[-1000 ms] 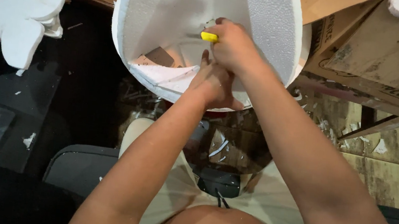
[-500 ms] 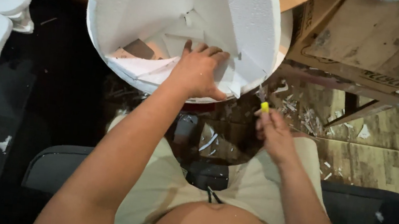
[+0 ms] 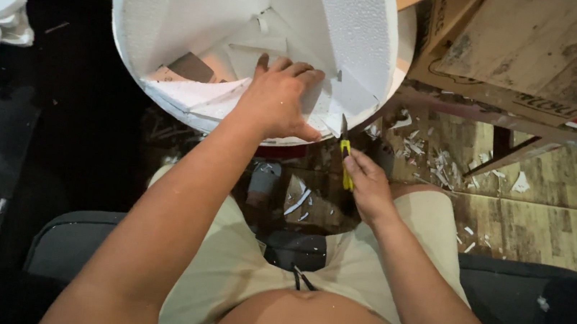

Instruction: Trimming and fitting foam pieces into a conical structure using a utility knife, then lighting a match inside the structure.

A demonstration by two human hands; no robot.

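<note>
From the head camera, one large white foam piece (image 3: 196,21) stood before the knees, its top cut off by the frame. The left hand (image 3: 277,99) lay flat and spread against its lower inside. The right hand (image 3: 369,186) was closed around one yellow cutter (image 3: 345,163), blade up, just below the foam's rim. A cardboard box (image 3: 533,52) sat right, and white scraps (image 3: 441,158) littered the floor.

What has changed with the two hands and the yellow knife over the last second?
The right hand drew the yellow utility knife out of the white foam piece, down and to the right; the blade now points at the foam's lower right rim. The left hand shifted from beneath the right hand to lie flat inside the foam. The grip on the knife is unchanged, and the foam stays in the lap.
</note>
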